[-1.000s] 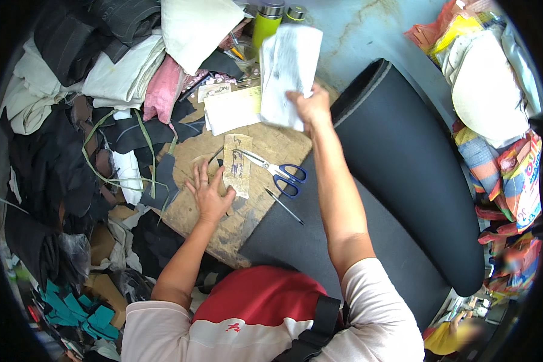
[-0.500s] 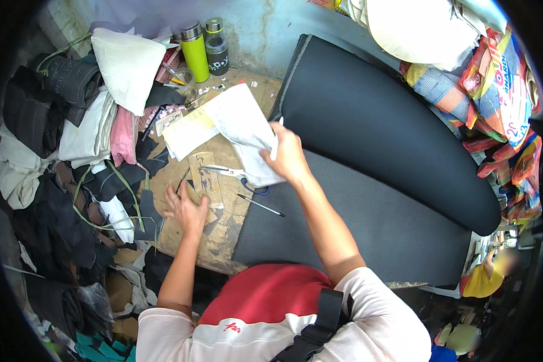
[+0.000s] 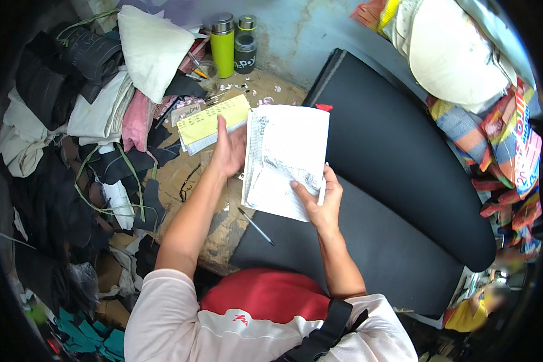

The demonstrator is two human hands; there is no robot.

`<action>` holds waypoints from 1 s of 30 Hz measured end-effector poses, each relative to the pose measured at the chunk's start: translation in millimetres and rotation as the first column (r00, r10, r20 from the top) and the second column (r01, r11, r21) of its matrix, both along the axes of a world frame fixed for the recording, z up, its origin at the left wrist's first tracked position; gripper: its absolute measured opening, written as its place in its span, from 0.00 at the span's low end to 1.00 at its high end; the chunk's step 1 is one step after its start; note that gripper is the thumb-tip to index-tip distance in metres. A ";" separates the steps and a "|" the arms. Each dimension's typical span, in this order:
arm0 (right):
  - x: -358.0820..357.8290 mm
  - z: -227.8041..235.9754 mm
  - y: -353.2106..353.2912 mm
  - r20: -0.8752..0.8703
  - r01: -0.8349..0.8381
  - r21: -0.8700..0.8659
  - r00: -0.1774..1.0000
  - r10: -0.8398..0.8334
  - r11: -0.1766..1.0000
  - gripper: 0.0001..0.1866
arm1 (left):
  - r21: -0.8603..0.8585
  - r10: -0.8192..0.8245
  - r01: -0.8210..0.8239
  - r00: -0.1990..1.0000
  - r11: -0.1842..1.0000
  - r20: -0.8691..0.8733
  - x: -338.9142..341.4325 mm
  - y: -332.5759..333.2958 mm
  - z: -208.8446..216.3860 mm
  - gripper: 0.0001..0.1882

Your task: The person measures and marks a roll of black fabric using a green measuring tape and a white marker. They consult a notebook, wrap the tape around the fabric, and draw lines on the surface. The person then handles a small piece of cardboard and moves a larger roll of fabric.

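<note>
A notebook [image 3: 291, 145] with white, handwritten pages is held up over the worktable. My right hand [image 3: 323, 199] grips its lower right corner, thumb on top of the page. Beside the notebook's left edge is my left hand [image 3: 228, 151], fingers stretched and thumb pointing up; whether its fingertips touch the notebook I cannot tell. Just beyond that hand lies a yellow sheet [image 3: 214, 120] with writing, on top of white papers. A pen [image 3: 256, 227] rests near my right forearm, partly on black material.
A large roll of black material [image 3: 404, 157] spans the right side, its flat end [image 3: 356, 247] spread nearer me. Cloth scraps [image 3: 54, 199] pile up at left. A green bottle [image 3: 222, 51] and a dark bottle [image 3: 245, 53] stand by the wall. A person in yellow [image 3: 467, 314] sits far right.
The notebook has come nearer me and turned upright to my view, still in my right hand. My left hand has moved from the table up beside it. The scissors are out of sight.
</note>
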State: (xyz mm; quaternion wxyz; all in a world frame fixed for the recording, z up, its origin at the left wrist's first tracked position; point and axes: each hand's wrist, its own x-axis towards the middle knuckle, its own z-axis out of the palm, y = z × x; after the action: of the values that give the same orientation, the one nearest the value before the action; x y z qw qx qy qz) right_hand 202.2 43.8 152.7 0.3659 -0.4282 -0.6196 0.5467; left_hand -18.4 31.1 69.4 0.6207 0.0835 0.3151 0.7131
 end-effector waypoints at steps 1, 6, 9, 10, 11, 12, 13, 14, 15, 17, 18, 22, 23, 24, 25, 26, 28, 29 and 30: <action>-5.5 1.4 0.6 0.078 -0.030 0.143 0.997 0.019 0.989 0.26 | 0.027 -0.022 0.020 0.998 0.999 0.052 8.7 -17.6 3.1 0.46; -41.9 -13.2 -15.9 0.347 -0.290 0.354 0.924 0.163 0.889 0.41 | -0.149 0.054 -0.147 0.866 0.978 -0.497 14.6 -70.0 -0.6 0.24; -66.4 -44.4 -2.9 0.332 -0.408 0.232 0.886 0.322 0.883 0.42 | -0.206 0.242 -0.367 0.855 0.907 -0.459 -30.0 -102.5 -6.5 0.23; -76.9 -58.4 5.6 0.371 -0.382 0.342 0.894 0.251 0.858 0.33 | -0.192 0.298 -0.442 0.810 0.876 -0.505 -47.4 -115.2 -8.4 0.23; -86.5 -72.3 19.1 0.441 -0.410 0.342 0.865 0.241 0.846 0.28 | -0.178 0.359 -0.487 0.804 0.855 -0.474 -61.5 -126.1 -11.5 0.24; -97.7 -86.9 31.9 0.500 -0.446 0.340 0.832 0.242 0.828 0.22 | -0.167 0.424 -0.541 0.785 0.824 -0.452 -74.0 -138.2 -13.9 0.24; -108.0 -100.3 45.7 0.606 -0.494 0.332 0.764 0.220 0.804 0.20 | -0.254 0.416 -0.558 0.793 0.790 -0.446 -84.2 -148.1 -15.9 0.25; -117.5 -112.4 59.6 0.710 -0.546 0.297 0.674 0.201 0.783 0.18 | -0.226 0.404 -0.535 0.801 0.814 -0.442 -88.0 -155.1 -18.7 0.25; -127.8 -122.8 72.6 0.729 -0.561 0.429 0.678 0.095 0.708 0.19 | -0.232 0.394 -0.528 0.804 0.817 -0.445 -90.9 -161.7 -19.3 0.25; -137.8 -137.2 87.2 0.734 -0.583 0.555 0.679 -0.019 0.593 0.22 | -0.232 0.357 -0.490 0.822 0.840 -0.443 -87.5 -171.5 -16.4 0.26; -141.0 -140.6 90.6 0.759 -0.593 0.542 0.650 -0.042 0.595 0.24 | -0.214 0.349 -0.480 0.820 0.851 -0.454 -82.6 -175.3 -12.3 0.26; -138.9 -137.5 85.3 0.893 -0.723 0.364 0.450 0.000 0.587 0.21 | 0.001 0.452 -0.541 0.702 0.841 -0.551 -71.8 -190.6 24.2 0.27; -135.5 -136.0 79.7 0.852 -0.711 0.460 0.523 -0.037 0.532 0.18 | 0.093 0.512 -0.569 0.641 0.817 -0.572 -71.2 -195.0 36.1 0.27; -132.2 -134.0 77.2 0.841 -0.700 0.466 0.541 -0.025 0.542 0.18 | 0.120 0.583 -0.643 0.579 0.756 -0.571 -79.2 -199.3 50.2 0.27; -130.0 -132.6 75.8 0.831 -0.695 0.468 0.556 -0.006 0.546 0.17 | 0.165 0.670 -0.728 0.484 0.665 -0.563 -90.2 -200.7 64.3 0.26; -128.3 -132.2 74.7 0.821 -0.688 0.468 0.571 0.015 0.554 0.17 | 0.197 0.735 -0.784 0.417 0.588 -0.535 -105.8 -201.2 78.7 0.26; -128.0 -133.7 73.1 0.812 -0.696 0.501 0.584 -0.002 0.514 0.16 | 0.273 0.778 -0.837 0.252 0.474 -0.576 -140.8 -198.1 103.4 0.27; -129.1 -134.7 73.0 0.813 -0.703 0.502 0.582 0.003 0.503 0.16 | 0.255 0.758 -0.850 0.228 0.461 -0.611 -159.6 -195.3 112.8 0.26; -130.4 -135.6 72.3 0.810 -0.710 0.510 0.587 0.007 0.486 0.15 | 0.287 0.742 -0.833 0.200 0.472 -0.640 -178.1 -191.0 118.6 0.26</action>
State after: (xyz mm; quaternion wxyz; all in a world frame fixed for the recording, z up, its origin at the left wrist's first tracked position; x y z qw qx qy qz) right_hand 71.7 116.1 17.1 0.1048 -0.2332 -0.9649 0.0592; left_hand -196.5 -159.9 188.0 0.0030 0.1324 0.5618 0.8166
